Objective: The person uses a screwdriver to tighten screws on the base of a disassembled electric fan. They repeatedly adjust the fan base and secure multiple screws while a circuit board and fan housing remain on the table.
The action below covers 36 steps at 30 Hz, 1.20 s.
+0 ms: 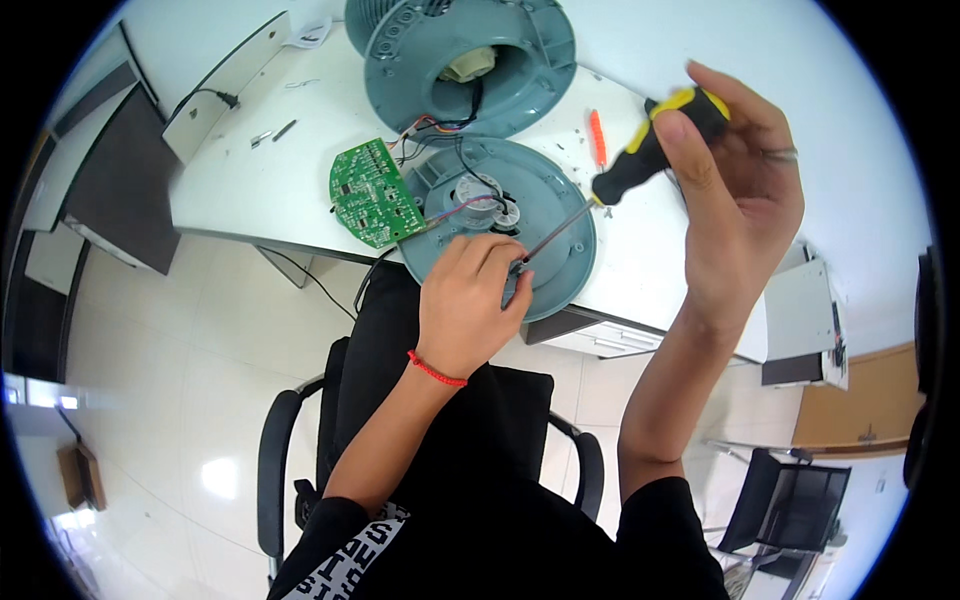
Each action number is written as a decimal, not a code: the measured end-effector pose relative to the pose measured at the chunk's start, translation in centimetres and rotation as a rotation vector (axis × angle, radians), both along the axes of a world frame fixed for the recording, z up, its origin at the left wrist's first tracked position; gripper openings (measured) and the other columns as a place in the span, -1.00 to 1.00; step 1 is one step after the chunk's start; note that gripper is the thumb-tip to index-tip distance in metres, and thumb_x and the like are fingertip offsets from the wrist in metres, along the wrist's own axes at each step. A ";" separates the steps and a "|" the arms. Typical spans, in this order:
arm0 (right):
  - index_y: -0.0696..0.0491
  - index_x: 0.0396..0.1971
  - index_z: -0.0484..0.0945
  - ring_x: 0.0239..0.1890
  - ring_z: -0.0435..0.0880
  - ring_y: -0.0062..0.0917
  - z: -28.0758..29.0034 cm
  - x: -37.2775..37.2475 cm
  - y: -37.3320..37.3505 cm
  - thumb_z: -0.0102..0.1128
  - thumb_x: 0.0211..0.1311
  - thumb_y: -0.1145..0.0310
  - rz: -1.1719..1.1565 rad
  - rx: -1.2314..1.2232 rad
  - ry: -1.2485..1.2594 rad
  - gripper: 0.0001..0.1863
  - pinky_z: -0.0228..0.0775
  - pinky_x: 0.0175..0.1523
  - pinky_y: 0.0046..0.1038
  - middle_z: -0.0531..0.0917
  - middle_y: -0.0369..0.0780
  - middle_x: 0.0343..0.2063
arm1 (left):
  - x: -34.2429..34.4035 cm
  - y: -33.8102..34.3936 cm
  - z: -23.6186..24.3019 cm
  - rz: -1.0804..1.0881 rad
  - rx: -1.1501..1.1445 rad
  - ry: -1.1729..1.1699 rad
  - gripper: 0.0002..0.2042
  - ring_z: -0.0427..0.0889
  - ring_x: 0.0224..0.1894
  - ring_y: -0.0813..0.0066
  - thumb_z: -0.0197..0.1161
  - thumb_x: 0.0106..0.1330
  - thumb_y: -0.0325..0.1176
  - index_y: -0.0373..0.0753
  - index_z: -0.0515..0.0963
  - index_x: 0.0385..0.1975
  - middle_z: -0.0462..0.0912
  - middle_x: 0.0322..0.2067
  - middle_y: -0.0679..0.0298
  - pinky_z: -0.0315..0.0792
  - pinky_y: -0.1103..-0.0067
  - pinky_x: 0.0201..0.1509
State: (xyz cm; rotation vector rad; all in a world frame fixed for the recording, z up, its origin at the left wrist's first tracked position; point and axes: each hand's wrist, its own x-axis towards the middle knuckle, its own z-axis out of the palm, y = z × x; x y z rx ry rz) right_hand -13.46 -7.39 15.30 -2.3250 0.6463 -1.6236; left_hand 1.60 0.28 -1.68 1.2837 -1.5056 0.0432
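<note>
1. My right hand [735,190] grips the yellow-and-black screwdriver [660,140] by its handle; its shaft slopes down to my left fingertips.
2. My left hand [470,290] is bent over the grey disc [568,250] near its rim, fingertips curled around the tip; I can't tell whether they pinch anything.
3. The disc overhangs the front edge of the counter [225,190]. I judge it stiff, smooth plastic, fairly light and a bit slippery, best taken by opposite sides of the rim.
4. The circuit board [375,190], left of it on that edge, looks thin and fragile: hold its borders, spare the wires [425,125].
5. I count one screwdriver, one disc, one board, one flared housing [545,80] toward the back edge, one orange-handled tool [598,135]; the wires are too tangled to number.
</note>
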 end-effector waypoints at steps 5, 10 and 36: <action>0.18 0.22 0.50 -0.05 0.70 -0.46 0.0 1.2 0.2 0.18 0.42 0.46 0.218 0.047 -0.014 -0.60 0.48 0.15 -0.47 0.69 -0.01 -0.04 | 0.1 0.1 -0.3 0.025 -0.024 0.017 -0.79 0.63 -0.21 0.23 0.44 0.07 -0.48 -0.25 0.64 -0.27 0.68 -0.21 0.30 0.55 0.44 -0.16; 0.18 0.30 0.42 0.08 0.69 -0.13 -0.1 0.5 -0.8 0.12 0.44 0.51 0.624 0.389 -0.180 -0.55 0.48 0.27 -0.20 0.65 0.14 0.04 | 0.3 0.2 -0.2 0.019 -0.012 0.016 -0.80 0.62 -0.22 0.24 0.43 0.08 -0.48 -0.24 0.63 -0.28 0.67 -0.22 0.31 0.55 0.43 -0.16; 0.10 0.39 0.33 0.24 0.54 -0.02 -0.4 -0.1 -1.1 0.09 0.44 0.53 0.711 0.271 -0.037 -0.46 0.39 0.37 -0.14 0.55 0.14 0.15 | 0.1 -0.1 -1.2 0.034 -0.078 0.052 -0.79 0.58 -0.30 0.31 0.44 0.05 -0.47 -0.23 0.63 -0.30 0.68 -0.23 0.33 0.51 0.47 -0.25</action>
